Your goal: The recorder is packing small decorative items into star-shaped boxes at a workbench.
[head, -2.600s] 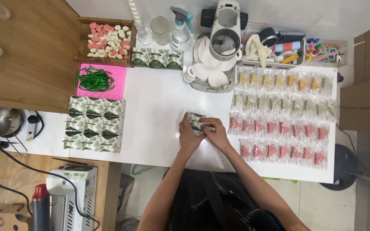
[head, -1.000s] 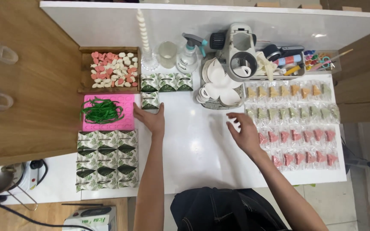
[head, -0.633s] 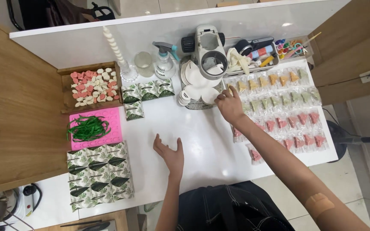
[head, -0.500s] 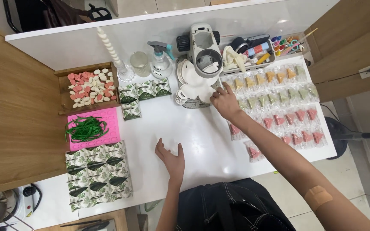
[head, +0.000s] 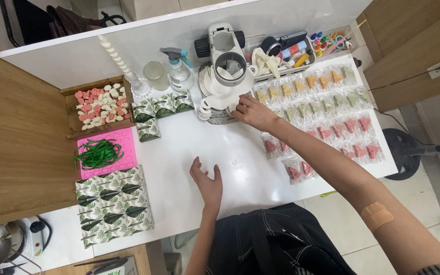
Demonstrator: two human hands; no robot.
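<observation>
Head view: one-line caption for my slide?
Right hand reaches the white machine; left hand rests open on the white table.

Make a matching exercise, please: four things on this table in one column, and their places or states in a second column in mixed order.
Things:
1. right hand
2. left hand
3. green strips
4. spray bottle

Places or states:
A. lying on the pink mat
B. open, over bare white table
C. standing at the back, beside a clear glass
D. reaching to the stack of white cups

Pairs: 1-D, 2-B, 3-A, 4-C
</observation>
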